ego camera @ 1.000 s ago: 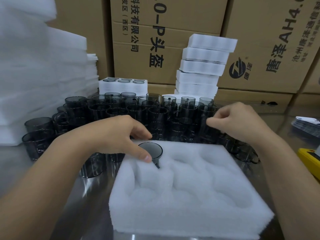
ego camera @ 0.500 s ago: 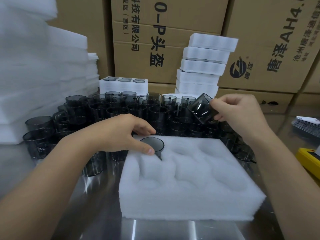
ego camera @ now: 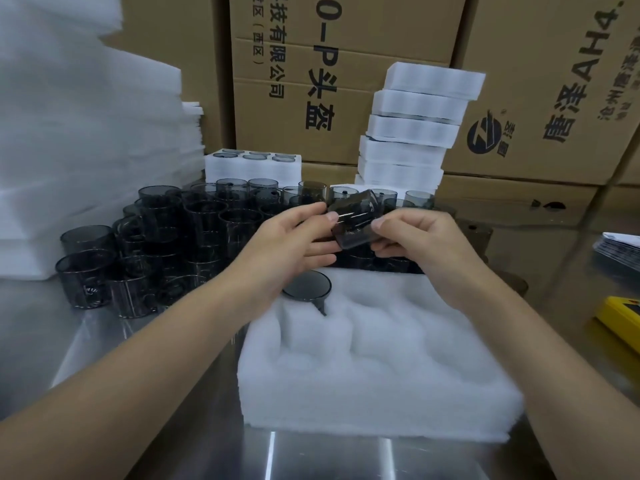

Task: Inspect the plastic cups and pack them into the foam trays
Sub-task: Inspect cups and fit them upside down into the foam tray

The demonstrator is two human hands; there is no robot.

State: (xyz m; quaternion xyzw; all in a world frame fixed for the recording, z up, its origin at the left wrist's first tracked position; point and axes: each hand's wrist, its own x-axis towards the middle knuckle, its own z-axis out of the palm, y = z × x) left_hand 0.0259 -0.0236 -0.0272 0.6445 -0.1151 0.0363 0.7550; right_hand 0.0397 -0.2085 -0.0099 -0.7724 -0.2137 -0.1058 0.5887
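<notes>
Head view, and what matters here is where the cup sits relative to the tray. I've got the left hand (ego camera: 294, 237) and right hand (ego camera: 422, 240) both raised off the desk (ego camera: 138, 393), each pinching the same smoky cup (ego camera: 353, 220) between thumb and curled fingertips, one hand per end. The cup is tipped on its side, so its long axis runs roughly left to right between the hands and slants a bit. Looks like the inspect step to me.

It hangs over the far edge of the foam tray (ego camera: 381, 368), so the empty pockets are all below it and back toward me. One seated cup (ego camera: 306, 285) already fills the far-left pocket, almost directly under the left hand. The free far-row pockets lie to the right of it, nearer the right hand. My guess is the cup has to be turned upright before it goes down, and the right hand has the shorter drop.

The loose cups (ego camera: 166, 237) are crowded on the desk behind and left of the tray.
</notes>
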